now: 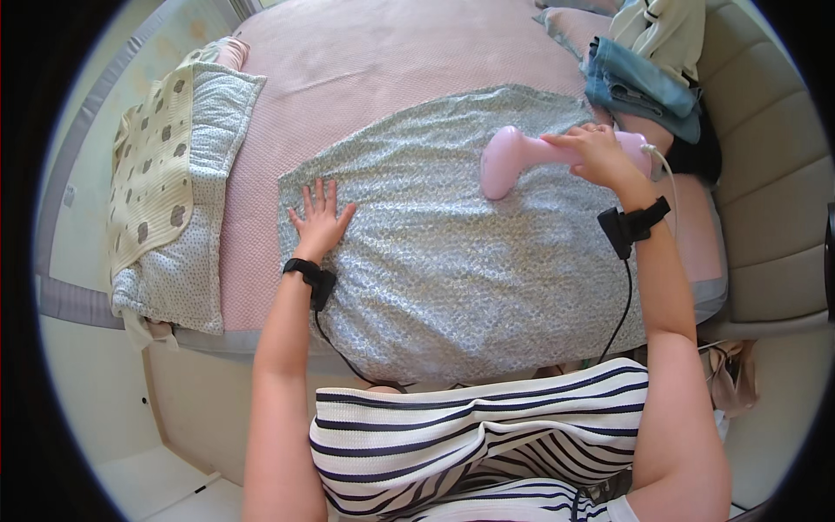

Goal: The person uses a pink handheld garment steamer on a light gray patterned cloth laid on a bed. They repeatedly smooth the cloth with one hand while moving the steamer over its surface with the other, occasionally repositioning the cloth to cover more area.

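A light floral-print cloth, wrinkled in places, lies spread over the near part of a bed with a pink quilted cover. On the cloth's left edge my left hand rests flat, fingers spread, holding nothing. My right hand grips the handle of a pink handheld garment steamer, whose head is over the upper right part of the cloth. Whether the head touches the cloth I cannot tell. A white cord runs from the steamer's rear end. Both wrists wear black strapped devices with cables.
Folded blue jeans and a cream garment lie at the upper right, beside a padded beige headboard. Dotted bedding with a cream patterned cloth on it lies at the left, near a mesh bed rail.
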Tool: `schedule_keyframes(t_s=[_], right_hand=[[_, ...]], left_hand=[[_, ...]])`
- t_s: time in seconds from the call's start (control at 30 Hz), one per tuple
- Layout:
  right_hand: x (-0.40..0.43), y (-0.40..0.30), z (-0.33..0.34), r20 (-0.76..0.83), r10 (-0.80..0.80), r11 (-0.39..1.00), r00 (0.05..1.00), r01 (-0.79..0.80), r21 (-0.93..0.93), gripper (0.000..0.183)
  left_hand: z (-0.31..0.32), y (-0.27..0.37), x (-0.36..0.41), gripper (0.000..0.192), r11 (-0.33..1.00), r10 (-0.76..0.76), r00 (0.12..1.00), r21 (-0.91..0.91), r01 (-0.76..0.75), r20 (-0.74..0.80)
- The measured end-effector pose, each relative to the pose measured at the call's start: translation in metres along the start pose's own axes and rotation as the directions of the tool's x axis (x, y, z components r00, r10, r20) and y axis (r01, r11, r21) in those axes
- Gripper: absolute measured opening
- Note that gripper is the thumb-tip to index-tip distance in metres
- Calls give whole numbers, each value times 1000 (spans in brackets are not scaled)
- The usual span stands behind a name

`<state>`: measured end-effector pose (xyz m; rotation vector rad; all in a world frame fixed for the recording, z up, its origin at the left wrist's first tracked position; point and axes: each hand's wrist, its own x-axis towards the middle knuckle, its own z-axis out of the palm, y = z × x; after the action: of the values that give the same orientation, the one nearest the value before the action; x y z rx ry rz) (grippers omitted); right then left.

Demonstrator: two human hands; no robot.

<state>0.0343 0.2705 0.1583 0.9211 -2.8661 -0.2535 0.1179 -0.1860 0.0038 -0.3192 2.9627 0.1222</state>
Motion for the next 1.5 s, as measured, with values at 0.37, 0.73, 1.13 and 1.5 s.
schedule_keyframes(t_s=[0.37,0.73,1.13,1.5], right_hand=[[12,-24,-2,-79,-72,995,994,78,67,67],[-10,19,-13,52,61,997,997,-58,-48,62],[3,-5,-20,8,-16,999,1000,15,46,65],[7,-29,18,135,4,982,991,-29,186,73]], left_hand=[[-6,-1,-1,82,1000,5,999,4,-5,43],[-14,-1,2,80,998,-20,987,56,12,157],[-39,40,11,60,963,-119,990,252,98,70],[1,58,8,58,992,115,992,52,-113,-50]])
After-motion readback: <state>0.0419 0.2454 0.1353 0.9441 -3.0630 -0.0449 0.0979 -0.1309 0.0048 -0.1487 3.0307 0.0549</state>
